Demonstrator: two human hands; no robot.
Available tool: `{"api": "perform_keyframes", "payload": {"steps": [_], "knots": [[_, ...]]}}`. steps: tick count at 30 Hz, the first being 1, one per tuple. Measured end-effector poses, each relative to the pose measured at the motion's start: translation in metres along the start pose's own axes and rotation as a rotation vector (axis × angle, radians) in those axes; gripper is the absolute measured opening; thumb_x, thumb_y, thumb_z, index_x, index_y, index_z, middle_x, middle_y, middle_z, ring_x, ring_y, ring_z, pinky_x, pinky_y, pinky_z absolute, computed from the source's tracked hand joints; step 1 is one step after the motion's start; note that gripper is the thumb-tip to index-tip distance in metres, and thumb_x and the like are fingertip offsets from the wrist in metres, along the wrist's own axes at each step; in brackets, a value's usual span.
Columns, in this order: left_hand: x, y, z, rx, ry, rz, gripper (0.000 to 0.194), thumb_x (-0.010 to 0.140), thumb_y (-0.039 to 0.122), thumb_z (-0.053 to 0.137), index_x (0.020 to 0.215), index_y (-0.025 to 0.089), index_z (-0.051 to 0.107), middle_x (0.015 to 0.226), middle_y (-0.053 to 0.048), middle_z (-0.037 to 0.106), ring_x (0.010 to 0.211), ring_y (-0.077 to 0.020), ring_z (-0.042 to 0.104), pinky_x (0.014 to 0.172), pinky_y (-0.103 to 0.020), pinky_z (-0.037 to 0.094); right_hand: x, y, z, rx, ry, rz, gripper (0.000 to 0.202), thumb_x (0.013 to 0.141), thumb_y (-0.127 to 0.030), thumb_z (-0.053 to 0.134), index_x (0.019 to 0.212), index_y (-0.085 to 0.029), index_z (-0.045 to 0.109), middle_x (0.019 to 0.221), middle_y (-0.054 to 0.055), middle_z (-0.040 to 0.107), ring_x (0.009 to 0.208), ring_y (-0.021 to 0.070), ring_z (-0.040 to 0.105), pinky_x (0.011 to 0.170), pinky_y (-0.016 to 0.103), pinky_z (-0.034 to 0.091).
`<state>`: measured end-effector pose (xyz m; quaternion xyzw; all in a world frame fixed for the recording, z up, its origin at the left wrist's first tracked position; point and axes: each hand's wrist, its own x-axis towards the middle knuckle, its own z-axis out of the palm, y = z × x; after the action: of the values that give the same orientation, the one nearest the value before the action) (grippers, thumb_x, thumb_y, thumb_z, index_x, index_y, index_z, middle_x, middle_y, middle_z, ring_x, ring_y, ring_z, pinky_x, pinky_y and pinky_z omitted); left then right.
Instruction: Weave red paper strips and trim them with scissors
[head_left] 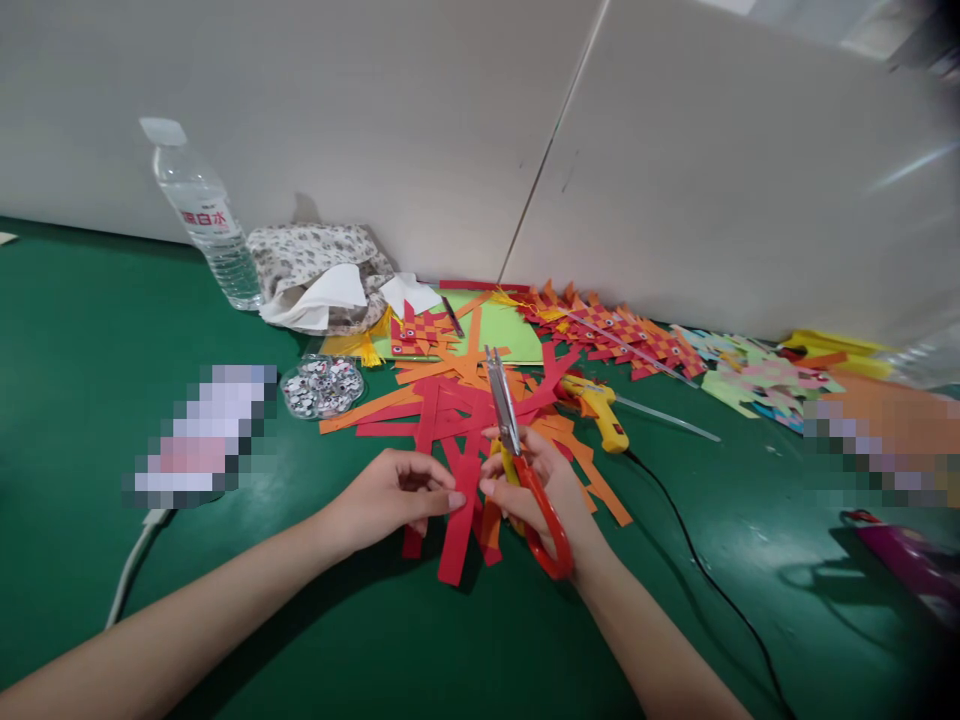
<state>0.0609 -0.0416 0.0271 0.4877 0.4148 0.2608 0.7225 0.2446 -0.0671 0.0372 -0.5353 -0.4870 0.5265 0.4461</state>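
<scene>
Below the edge of the red strip (459, 540), broad tabletop (375, 645).

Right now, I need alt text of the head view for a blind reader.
Left hand pinching a flat red paper strip; right hand holding metal scissors with a red handle. Beyond, overlapping red and orange paper strips lie on a green table, with a yellow glue gun to the right and a clear plastic water bottle at upper left.

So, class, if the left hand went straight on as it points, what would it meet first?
Past the red strip it touches, the left hand would likely meet the right hand first, though depth is unclear.
</scene>
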Motion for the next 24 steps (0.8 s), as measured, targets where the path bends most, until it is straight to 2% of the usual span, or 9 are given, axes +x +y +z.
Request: {"api": "perform_keyframes", "payload": {"steps": [10, 16, 24], "knots": [[-0.0001, 0.0003, 0.0003, -0.007, 0.009, -0.007, 0.019, 0.056, 0.023, 0.082, 0.063, 0.015, 0.066, 0.052, 0.005, 0.056, 0.042, -0.0061, 0.047, 0.042, -0.018, 0.038, 0.0011, 0.0006, 0.0002, -0.027, 0.004, -0.016, 0.048, 0.060, -0.024, 0.074, 0.103, -0.019, 0.052, 0.068, -0.003, 0.062, 0.048, 0.0076, 0.048, 0.048, 0.023, 0.041], [0.0003, -0.0010, -0.0003, -0.009, 0.002, -0.008, 0.019, 0.056, 0.022, 0.082, 0.063, 0.015, 0.066, 0.052, 0.005, 0.056, 0.043, -0.0061, 0.047, 0.042, -0.018, 0.039, 0.0001, -0.0049, 0.0030, 0.046, 0.046, -0.002, 0.048, 0.061, -0.028, 0.075, 0.103, -0.020, 0.052, 0.066, -0.004, 0.059, 0.040, 0.0046, 0.039, 0.036, 0.019, 0.030], [0.0007, -0.0006, -0.0008, -0.010, 0.011, -0.014, 0.018, 0.056, 0.021, 0.081, 0.064, 0.015, 0.067, 0.052, 0.005, 0.056, 0.043, -0.0059, 0.047, 0.043, -0.017, 0.039, 0.0000, -0.0023, 0.0016, 0.078, 0.050, -0.021, 0.054, 0.061, -0.033, 0.079, 0.104, -0.020, 0.051, 0.066, -0.006, 0.057, 0.038, 0.0032, 0.037, 0.035, 0.018, 0.027]]}}
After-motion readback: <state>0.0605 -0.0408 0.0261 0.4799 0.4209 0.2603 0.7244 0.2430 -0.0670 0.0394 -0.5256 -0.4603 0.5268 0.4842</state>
